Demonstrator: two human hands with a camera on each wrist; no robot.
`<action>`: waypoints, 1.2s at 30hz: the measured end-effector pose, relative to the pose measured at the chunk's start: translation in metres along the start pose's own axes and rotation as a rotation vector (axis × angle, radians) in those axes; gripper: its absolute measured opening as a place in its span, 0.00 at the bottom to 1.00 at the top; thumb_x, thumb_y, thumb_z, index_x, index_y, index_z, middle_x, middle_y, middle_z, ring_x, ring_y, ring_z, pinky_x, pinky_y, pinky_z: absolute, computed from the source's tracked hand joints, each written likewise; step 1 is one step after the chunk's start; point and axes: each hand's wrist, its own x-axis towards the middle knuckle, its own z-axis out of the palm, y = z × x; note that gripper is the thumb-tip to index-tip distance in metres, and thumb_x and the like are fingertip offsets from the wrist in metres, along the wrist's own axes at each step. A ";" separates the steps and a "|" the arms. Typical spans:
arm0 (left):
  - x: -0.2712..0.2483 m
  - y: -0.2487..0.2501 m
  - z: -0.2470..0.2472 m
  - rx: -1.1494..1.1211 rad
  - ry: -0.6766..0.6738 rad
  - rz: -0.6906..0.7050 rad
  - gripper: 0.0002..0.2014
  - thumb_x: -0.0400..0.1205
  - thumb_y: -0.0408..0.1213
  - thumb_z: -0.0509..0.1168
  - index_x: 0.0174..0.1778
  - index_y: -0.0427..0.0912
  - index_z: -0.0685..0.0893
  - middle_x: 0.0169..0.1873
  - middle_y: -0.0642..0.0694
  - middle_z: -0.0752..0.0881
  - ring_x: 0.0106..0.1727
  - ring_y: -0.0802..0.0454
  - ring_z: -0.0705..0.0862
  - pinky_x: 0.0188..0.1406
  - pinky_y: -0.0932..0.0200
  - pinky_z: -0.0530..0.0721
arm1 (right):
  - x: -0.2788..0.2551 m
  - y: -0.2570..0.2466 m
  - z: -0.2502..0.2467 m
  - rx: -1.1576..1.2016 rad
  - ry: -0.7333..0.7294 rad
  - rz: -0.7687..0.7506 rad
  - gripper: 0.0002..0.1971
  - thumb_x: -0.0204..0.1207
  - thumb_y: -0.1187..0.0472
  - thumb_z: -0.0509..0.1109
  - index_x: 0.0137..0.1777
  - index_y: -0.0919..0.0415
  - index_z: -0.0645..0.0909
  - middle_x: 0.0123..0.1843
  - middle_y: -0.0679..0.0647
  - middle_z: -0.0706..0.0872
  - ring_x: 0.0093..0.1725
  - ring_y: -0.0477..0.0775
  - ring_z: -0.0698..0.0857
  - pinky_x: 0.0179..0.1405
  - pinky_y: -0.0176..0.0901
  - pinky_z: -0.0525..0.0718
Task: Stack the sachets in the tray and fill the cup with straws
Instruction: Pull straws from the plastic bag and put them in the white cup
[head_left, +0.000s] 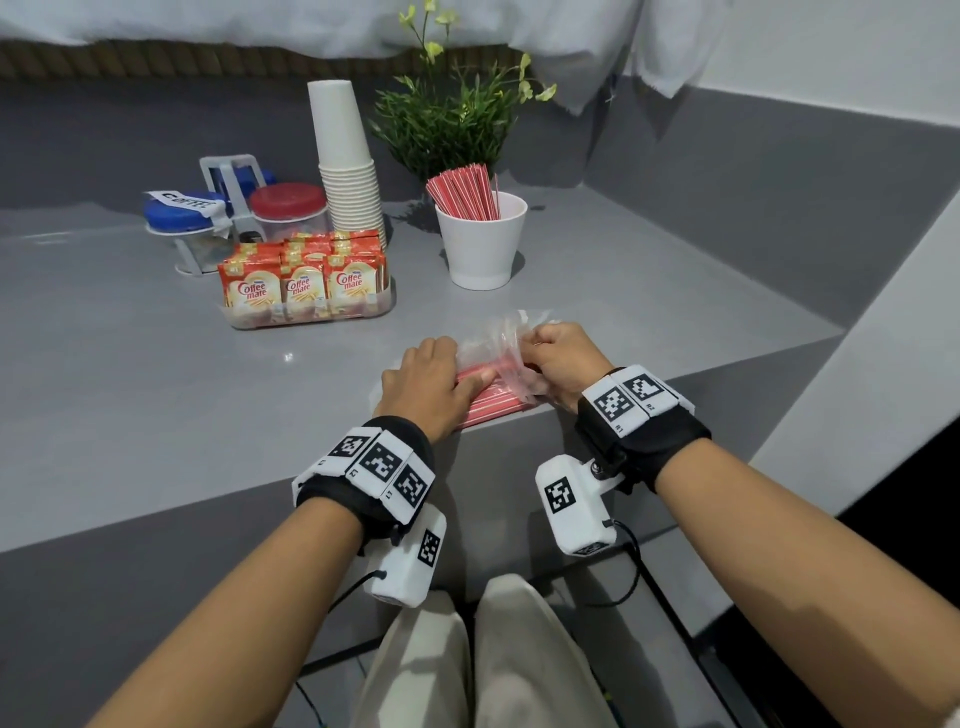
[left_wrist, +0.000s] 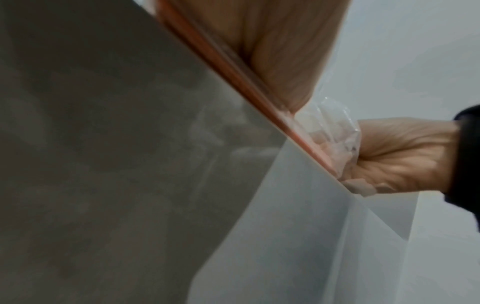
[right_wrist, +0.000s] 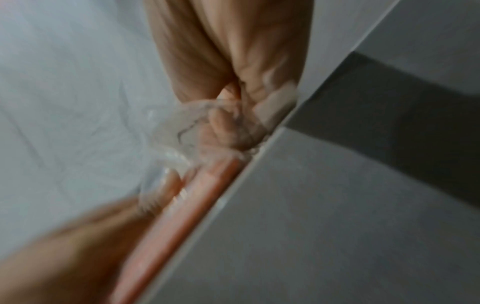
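A bundle of red straws (head_left: 493, 402) lies in a clear plastic bag (head_left: 498, 332) at the table's front edge. My left hand (head_left: 431, 379) holds the bundle down, thumb along the straws (left_wrist: 221, 59). My right hand (head_left: 558, 358) grips the crumpled bag (right_wrist: 168, 127) at the bundle's right end. Farther back stands a white cup (head_left: 480, 249) with red straws (head_left: 465, 192) leaning in it. To its left, a clear tray (head_left: 311, 317) holds upright rows of orange Coffee mate sachets (head_left: 301, 280).
Behind the tray stand a tall stack of white paper cups (head_left: 345, 166), a red-lidded jar (head_left: 288, 208) and a blue-lidded jar (head_left: 176, 213) in a rack. A green plant (head_left: 452, 114) is behind the cup. The grey table (head_left: 130, 364) ends at my wrists.
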 end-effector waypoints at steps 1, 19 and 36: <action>-0.001 0.000 -0.001 0.009 -0.008 0.006 0.20 0.83 0.54 0.53 0.58 0.40 0.72 0.59 0.41 0.77 0.61 0.42 0.74 0.60 0.45 0.70 | -0.002 -0.003 -0.004 0.045 -0.011 0.025 0.14 0.78 0.71 0.64 0.31 0.63 0.72 0.23 0.58 0.74 0.13 0.48 0.71 0.11 0.32 0.71; -0.002 0.011 -0.001 -0.306 0.102 0.001 0.17 0.86 0.39 0.53 0.71 0.47 0.64 0.66 0.43 0.70 0.69 0.45 0.68 0.68 0.44 0.65 | 0.013 -0.020 -0.001 0.210 0.214 -0.137 0.16 0.78 0.63 0.63 0.27 0.59 0.72 0.17 0.49 0.72 0.16 0.45 0.70 0.21 0.36 0.71; 0.000 0.011 -0.003 0.032 -0.107 -0.001 0.26 0.77 0.63 0.58 0.72 0.62 0.72 0.63 0.46 0.67 0.69 0.45 0.63 0.65 0.46 0.64 | 0.013 -0.050 -0.007 0.088 0.291 -0.529 0.15 0.82 0.53 0.61 0.32 0.52 0.70 0.26 0.49 0.72 0.24 0.47 0.72 0.26 0.36 0.76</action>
